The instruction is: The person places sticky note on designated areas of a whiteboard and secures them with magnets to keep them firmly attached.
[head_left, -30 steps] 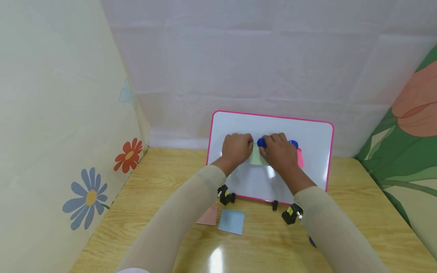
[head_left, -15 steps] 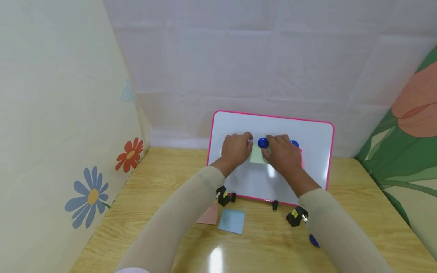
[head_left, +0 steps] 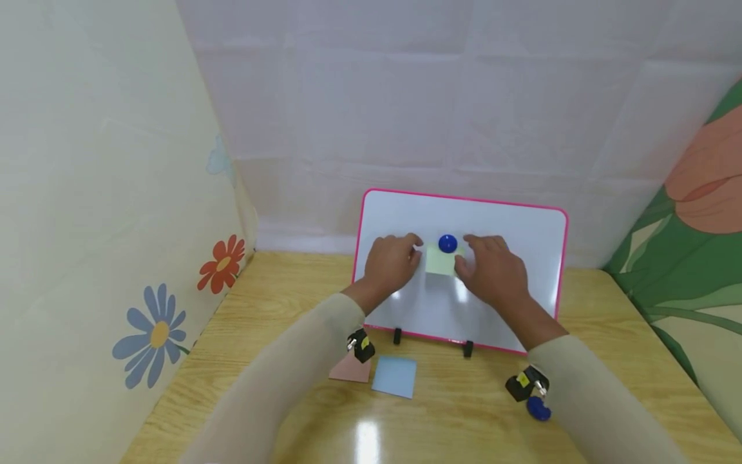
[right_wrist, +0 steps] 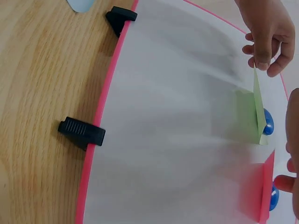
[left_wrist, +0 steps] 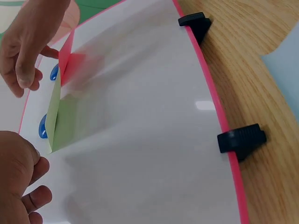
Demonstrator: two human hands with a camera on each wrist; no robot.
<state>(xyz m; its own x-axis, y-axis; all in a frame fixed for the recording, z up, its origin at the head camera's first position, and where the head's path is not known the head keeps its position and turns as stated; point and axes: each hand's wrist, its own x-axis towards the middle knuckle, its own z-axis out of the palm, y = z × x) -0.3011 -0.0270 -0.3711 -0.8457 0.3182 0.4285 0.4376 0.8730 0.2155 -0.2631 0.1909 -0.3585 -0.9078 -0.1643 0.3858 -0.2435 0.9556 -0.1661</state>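
Observation:
A whiteboard [head_left: 417,309] with a pink rim stands tilted on the table. Near its middle, a blue round magnet [head_left: 447,243] holds a light green sticky note [head_left: 439,261] by its upper part; the lower edge juts out from the board in the wrist views. My left hand [head_left: 391,263] hovers just left of this note, fingers loosely bent around nothing. To the note's right is my right hand [head_left: 494,270], thumb and forefinger spread apart. It hides a bright pink note [right_wrist: 267,189] and its blue magnet [right_wrist: 274,197], which appear in both wrist views.
On the table before the board lie a pale pink note [head_left: 350,368], partly behind the left wrist camera, and a light blue note [head_left: 394,376]. Another blue magnet [head_left: 539,408] lies by the right sleeve. Black feet [head_left: 467,348] hold the board's lower edge. A white cloth wall rises behind.
Both hands have drawn away from the green note, the left one leftward and the right one rightward and down. The right fingers have let go of the blue magnet, which stays on the note.

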